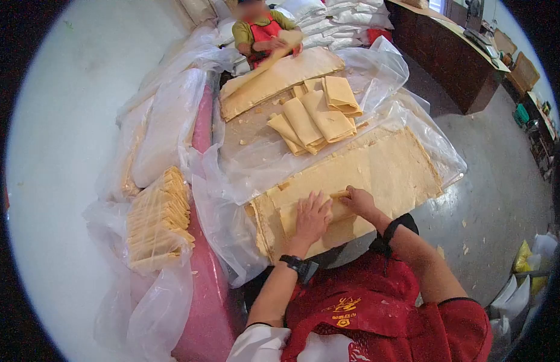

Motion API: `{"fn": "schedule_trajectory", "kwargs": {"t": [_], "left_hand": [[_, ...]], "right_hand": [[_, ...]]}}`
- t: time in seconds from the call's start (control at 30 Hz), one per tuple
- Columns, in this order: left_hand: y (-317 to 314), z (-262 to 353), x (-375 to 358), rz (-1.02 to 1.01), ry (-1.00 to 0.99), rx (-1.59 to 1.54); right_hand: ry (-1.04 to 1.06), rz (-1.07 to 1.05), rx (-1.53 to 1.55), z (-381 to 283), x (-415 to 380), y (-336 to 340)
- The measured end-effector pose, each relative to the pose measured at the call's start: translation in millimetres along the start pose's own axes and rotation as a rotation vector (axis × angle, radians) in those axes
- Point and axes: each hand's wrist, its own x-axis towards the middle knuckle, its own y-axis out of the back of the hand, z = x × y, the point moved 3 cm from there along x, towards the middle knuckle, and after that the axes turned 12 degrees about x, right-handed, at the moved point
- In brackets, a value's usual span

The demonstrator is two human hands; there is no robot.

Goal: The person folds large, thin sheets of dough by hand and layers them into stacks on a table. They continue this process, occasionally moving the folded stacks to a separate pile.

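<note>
While the left hand (314, 217) lay spread and flat, fingers pointing up the frame, the right hand (359, 202) pinched a rolled or folded edge between thumb and fingers at the centre of the frame. Both were on the folded sheet (289, 218), which rested on the near stack of sheets (391, 163) just below the middle of the picture. The left palm probably pressed the layers down so that they would not spring open, and the right grip seemed to keep the far end of the fold tight and square. Whether the fingertips went under the edge could not be told.

Beyond, at the upper centre, folded bundles (319, 117) leaned on one another, perhaps set there to be out of the way yet within reach. A co-worker (269, 36) at the top of the frame held a sheet over the far stack (280, 87), well apart from the near hands.

The near stack had ragged edges, its lower side close to the person's body, so elbow room there was tight. Crumpled plastic sheeting (237, 175) bordered its left and upper sides and could have snagged a sliding sheet. The widest stretch of bare stack lay right of the right hand, reaching towards the floor (452, 181) on the right.
</note>
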Motion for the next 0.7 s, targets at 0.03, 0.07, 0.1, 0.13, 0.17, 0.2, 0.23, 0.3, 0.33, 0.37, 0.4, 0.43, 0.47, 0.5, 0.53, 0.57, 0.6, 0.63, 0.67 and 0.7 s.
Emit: {"fn": "schedule_trajectory", "kwargs": {"t": [0.03,0.07,0.1,0.13,0.17,0.2,0.23,0.3,0.33,0.37,0.4,0.43,0.47,0.5,0.53,0.57,0.6,0.63,0.67,0.7], "left_hand": [[-5.9,3.4,0.1,0.003,0.004,-0.002],[-12.6,5.0,0.2,-0.01,0.044,0.009],[-17.9,4.6,3.2,-0.02,0.082,0.018],[-21.6,4.5,5.2,-0.017,0.085,0.01],[-24.0,3.6,4.8,-0.009,0.085,-0.003],[-24.5,-0.8,5.6,0.005,0.089,-0.01],[-22.7,-8.1,3.8,0.011,0.098,-0.007],[-18.9,-28.2,-2.8,0.007,0.175,-0.135],[-22.2,-37.0,-9.7,0.009,0.18,-0.137],[-23.7,-48.5,-16.6,0.066,0.235,-0.087],[-25.5,-61.3,-21.7,0.13,0.294,-0.033],[-26.9,-72.2,-26.5,0.144,0.302,-0.025],[-29.8,-80.8,-31.7,0.119,0.278,-0.136],[-30.8,-86.4,-36.1,0.086,0.248,-0.251],[-31.5,-91.8,-38.2,0.086,0.249,-0.25],[-33.5,-94.8,-38.7,0.033,0.194,-0.267],[-34.8,-100.0,-38.6,-0.016,0.138,-0.28],[-33.3,-108.0,-37.8,-0.001,0.138,-0.272],[-26.6,-120.3,-41.5,0.224,0.32,-0.304],[-21.9,-131.5,-48.6,0.443,0.499,-0.338]], "right_hand": [[-0.048,0.028,-0.101,-12.2,-2.1,5.9],[-0.098,0.057,-0.202,-17.3,-3.6,9.1],[-0.101,0.06,-0.209,-13.3,-1.6,4.5],[0.236,0.213,-0.347,-18.7,-4.2,-1.5],[0.582,0.355,-0.478,-23.6,-13.9,-9.7],[0.559,0.117,-0.431,-21.6,-17.6,-18.7],[0.57,0.118,-0.436,-22.7,-21.2,-22.7],[0.515,0.182,-0.291,-23.7,-18.7,-20.7],[0.531,0.201,-0.354,-25.4,-17.5,-19.5],[0.535,0.199,-0.357,-25.0,-17.9,-16.1],[0.451,0.117,-0.381,-30.2,-14.3,-8.2],[0.371,0.04,-0.403,-34.6,-5.6,-2.2],[0.385,0.047,-0.407,-36.9,4.4,3.3],[0.306,-0.131,-0.38,-30.8,11.0,2.6],[0.222,-0.308,-0.35,-23.7,12.8,-0.6],[0.223,-0.307,-0.35,-19.6,12.4,-2.3],[0.312,-0.313,-0.251,-21.8,11.8,-4.5],[0.408,-0.315,-0.157,-25.5,17.6,-2.5],[0.421,-0.307,-0.165,-26.2,29.0,2.6],[0.4,-0.198,-0.086,-28.9,40.5,12.7]]}}
